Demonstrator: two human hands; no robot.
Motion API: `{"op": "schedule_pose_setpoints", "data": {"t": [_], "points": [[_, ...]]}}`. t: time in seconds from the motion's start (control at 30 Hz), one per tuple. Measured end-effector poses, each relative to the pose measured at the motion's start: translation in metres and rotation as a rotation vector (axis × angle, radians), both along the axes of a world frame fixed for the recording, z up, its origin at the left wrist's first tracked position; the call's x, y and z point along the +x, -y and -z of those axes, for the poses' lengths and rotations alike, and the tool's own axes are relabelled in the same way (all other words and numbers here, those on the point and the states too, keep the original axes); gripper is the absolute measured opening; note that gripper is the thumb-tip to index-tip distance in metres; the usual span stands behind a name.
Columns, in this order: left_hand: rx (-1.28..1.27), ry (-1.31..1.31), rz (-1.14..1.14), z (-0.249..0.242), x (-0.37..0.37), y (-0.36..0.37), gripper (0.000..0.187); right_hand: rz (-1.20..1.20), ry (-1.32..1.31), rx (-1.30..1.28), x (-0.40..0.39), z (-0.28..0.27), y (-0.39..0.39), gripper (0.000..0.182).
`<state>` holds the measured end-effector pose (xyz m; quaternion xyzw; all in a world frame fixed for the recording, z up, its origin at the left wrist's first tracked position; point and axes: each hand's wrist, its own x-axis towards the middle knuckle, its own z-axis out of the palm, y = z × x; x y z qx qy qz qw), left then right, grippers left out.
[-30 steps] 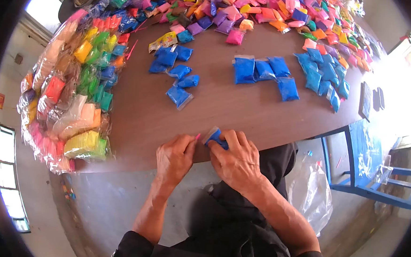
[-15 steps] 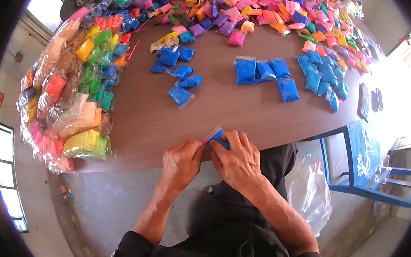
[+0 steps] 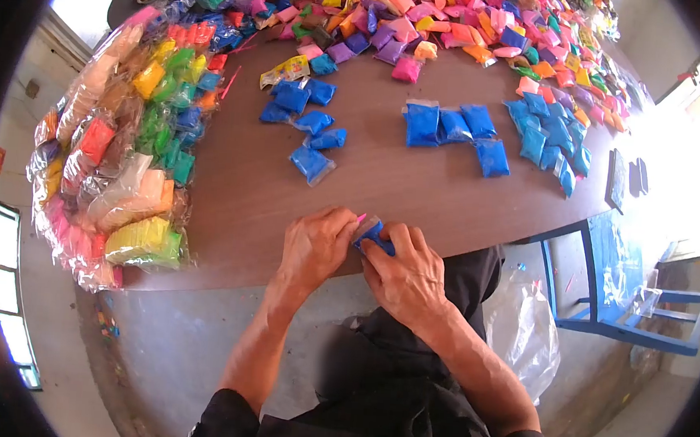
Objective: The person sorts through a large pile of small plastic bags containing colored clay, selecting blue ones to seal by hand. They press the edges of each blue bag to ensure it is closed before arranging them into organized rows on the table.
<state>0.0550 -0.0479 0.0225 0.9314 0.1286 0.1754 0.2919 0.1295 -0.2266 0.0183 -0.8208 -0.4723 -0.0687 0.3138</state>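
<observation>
My right hand point(image 3: 405, 268) is closed on a small clear packet with blue filling point(image 3: 372, 233), held over the table's front edge. Just left of it, my left hand point(image 3: 317, 242) is closed around a thin pink stick point(image 3: 361, 218); only its tip shows between thumb and forefinger. The tip points toward the packet's top end. Beyond my hands lies a loose group of blue packets point(image 3: 311, 165). Another blue group point(image 3: 421, 124) sits further right, some of its packets lying flat side by side.
Bagged packets in many colours point(image 3: 144, 242) are stacked along the table's left side. A large heap of loose coloured packets point(image 3: 458, 21) spreads across the back. Lighter blue packets point(image 3: 558, 133) lie at the right. A blue chair point(image 3: 604, 258) and a clear plastic bag point(image 3: 523, 333) stand beside the table.
My left hand has shifted slightly up and away from the packet, and the pink tip now shows apart from it. My right hand keeps its grip on the packet.
</observation>
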Motion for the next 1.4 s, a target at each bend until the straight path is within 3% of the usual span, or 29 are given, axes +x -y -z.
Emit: {"op": "schedule_pose_setpoints", "data": {"t": [0.17, 0.37, 0.57, 0.9, 1.0, 1.1, 1.2, 1.4], "points": [[-0.001, -0.003, 0.119, -0.004, 0.012, 0.003, 0.010, 0.010, -0.002, -0.022, -0.001, 0.004, 0.000, 0.025], [0.105, 0.052, 0.004, -0.001, 0.014, -0.019, 0.009, -0.002, -0.023, -0.012, 0.002, -0.004, 0.004, 0.026], [-0.254, 0.121, -0.248, -0.019, -0.020, -0.002, 0.011, 0.107, -0.383, 0.259, 0.018, -0.018, 0.010, 0.016], [-0.274, 0.230, -0.190, 0.005, -0.003, 0.053, 0.008, 0.195, -0.414, 0.167, 0.025, -0.009, 0.014, 0.022], [-0.080, 0.194, -0.134, 0.021, 0.006, 0.046, 0.007, 0.197, -0.403, 0.191, 0.028, -0.004, 0.012, 0.023], [-0.046, 0.138, -0.160, 0.019, 0.008, 0.040, 0.008, 0.223, -0.482, 0.165, 0.031, -0.005, 0.012, 0.022], [-0.177, 0.170, -0.198, 0.009, 0.005, 0.042, 0.009, 0.208, -0.513, 0.175, 0.036, -0.005, 0.011, 0.021], [-0.015, 0.113, -0.129, 0.015, 0.014, 0.047, 0.007, 0.187, -0.542, 0.159, 0.039, -0.008, 0.011, 0.021]]}}
